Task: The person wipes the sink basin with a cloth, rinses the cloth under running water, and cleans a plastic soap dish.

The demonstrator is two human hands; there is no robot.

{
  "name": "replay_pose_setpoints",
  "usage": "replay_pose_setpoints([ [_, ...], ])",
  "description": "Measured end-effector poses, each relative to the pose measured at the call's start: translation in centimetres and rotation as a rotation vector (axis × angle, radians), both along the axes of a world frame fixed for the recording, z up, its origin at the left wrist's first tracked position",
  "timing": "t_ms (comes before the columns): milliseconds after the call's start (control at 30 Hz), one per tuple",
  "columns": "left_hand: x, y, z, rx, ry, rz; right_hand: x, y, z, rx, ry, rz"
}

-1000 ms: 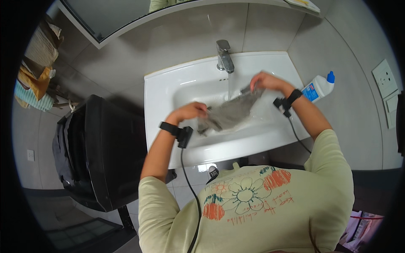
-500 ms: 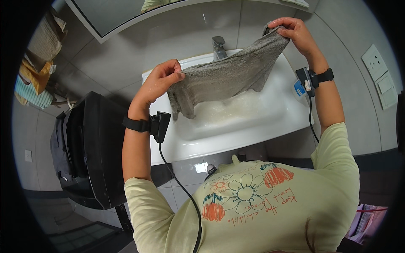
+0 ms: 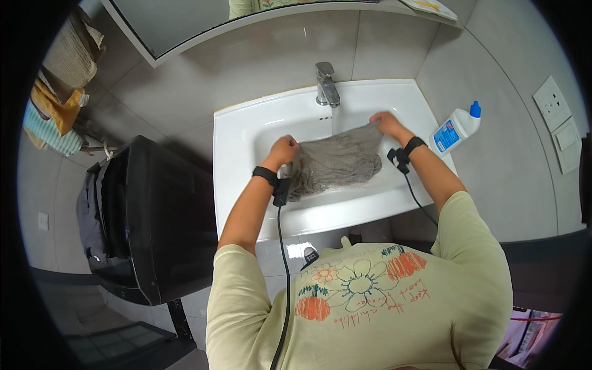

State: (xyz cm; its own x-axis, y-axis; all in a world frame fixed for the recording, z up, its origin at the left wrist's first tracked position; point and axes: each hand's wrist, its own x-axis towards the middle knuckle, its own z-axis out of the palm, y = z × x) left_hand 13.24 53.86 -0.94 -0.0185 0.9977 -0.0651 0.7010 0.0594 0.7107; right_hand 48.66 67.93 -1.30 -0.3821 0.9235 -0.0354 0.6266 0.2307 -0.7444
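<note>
From where I stand, this person wears a pale yellow-green short-sleeved shirt [image 3: 382, 336], its front printed with a big outlined flower [image 3: 360, 285], a smaller orange one [image 3: 323, 274], scribbled red-orange patches [image 3: 312, 308] and loose handwritten-style lettering [image 3: 383, 306]. Above the bare left hand [image 3: 284, 150] and right hand [image 3: 388, 124], black straps [image 3: 265, 175] circle the wrists, each carrying a boxy black device [image 3: 282, 192] that trails a thin black cable [image 3: 287, 283].

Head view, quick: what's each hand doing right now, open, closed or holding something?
Left hand: closed, holding the grey cloth near its upper left corner.
Right hand: closed, holding the cloth's upper right corner.
</note>
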Motion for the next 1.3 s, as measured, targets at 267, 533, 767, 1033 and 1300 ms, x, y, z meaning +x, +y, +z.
replay_pose_setpoints([
  [267,0.9,-8.7,6.9,0.106,0.086,0.087,-6.8,-7.5,-2.8,0.235,-0.575,0.598],
  [533,2.2,-18.8,9.3,0.006,-0.146,0.160,-9.7,-8.4,-5.3,0.222,-0.839,0.987],
  [767,1.7,-21.9,10.3,-0.185,-0.230,0.201,-11.2,-10.5,-6.6,0.304,-0.871,1.175],
  [1033,2.0,-22.1,8.6,-0.257,-0.388,0.159,-10.8,-9.5,-8.0,0.309,-0.919,1.151],
  [1300,2.5,-21.5,8.4,-0.257,-0.418,0.128,-10.3,-9.0,-5.1,0.407,-0.853,1.080],
])
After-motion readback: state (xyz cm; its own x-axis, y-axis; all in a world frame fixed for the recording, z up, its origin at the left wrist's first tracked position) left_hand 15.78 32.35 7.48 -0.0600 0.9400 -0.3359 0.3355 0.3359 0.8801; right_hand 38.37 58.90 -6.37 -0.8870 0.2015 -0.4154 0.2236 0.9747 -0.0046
